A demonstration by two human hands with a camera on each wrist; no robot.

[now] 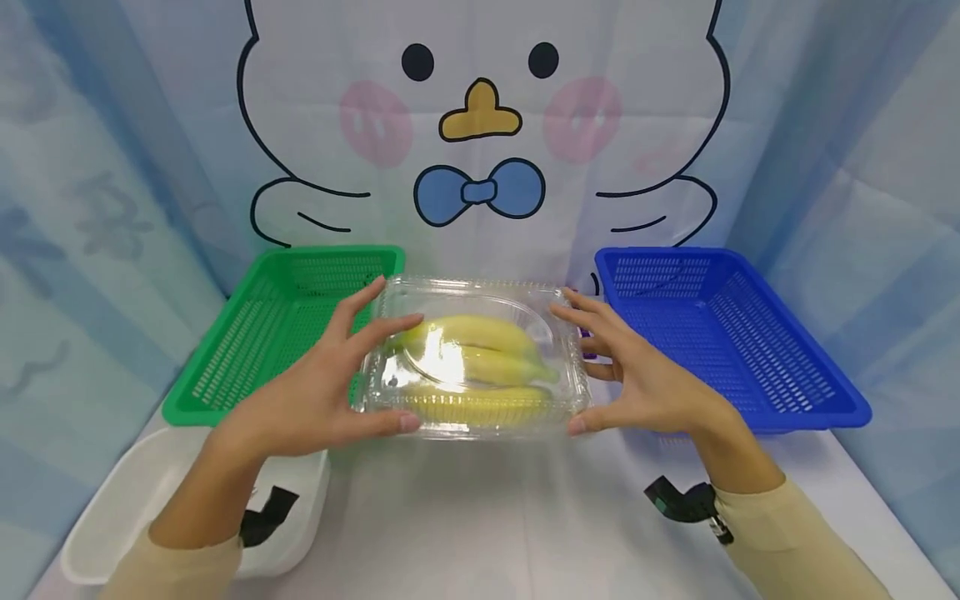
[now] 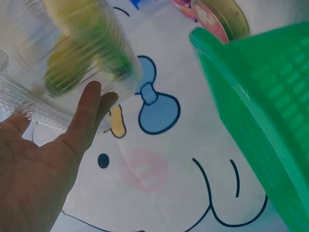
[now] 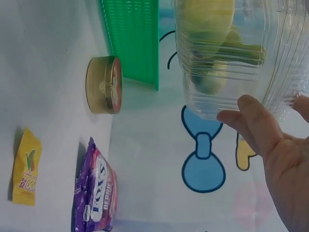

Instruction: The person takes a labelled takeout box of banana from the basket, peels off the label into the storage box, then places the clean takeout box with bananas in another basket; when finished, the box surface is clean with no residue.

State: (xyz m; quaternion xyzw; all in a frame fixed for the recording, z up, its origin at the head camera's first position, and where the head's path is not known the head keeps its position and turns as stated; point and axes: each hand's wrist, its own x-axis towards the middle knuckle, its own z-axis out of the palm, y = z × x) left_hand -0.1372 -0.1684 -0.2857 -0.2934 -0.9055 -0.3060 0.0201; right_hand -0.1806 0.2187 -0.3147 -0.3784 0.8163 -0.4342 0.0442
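Note:
Both hands grip a clear plastic clamshell box (image 1: pixel 480 429) by its opposite short ends, held up over the white table. Yellow bananas (image 1: pixel 480 404) with greenish ends show through the lid. On the left end, my left hand (image 1: pixel 303 396) has its thumb along the near edge and its fingers spread over the far side. My right hand (image 1: pixel 645 379) holds the right end likewise, thumb at the near corner. In the left wrist view the left fingertips (image 2: pixel 91 89) press the box's side, and in the right wrist view the right fingertips (image 3: pixel 246 104) do too.
A green basket (image 1: pixel 240 358) stands at the left, a blue basket (image 1: pixel 697 333) at the right. Below the left forearm lies a white tray (image 1: pixel 150 492). A round tin (image 3: pixel 99 84), a purple Fox's Berries pouch (image 3: pixel 96 193) and a yellow packet (image 3: pixel 26 169) sit on the table.

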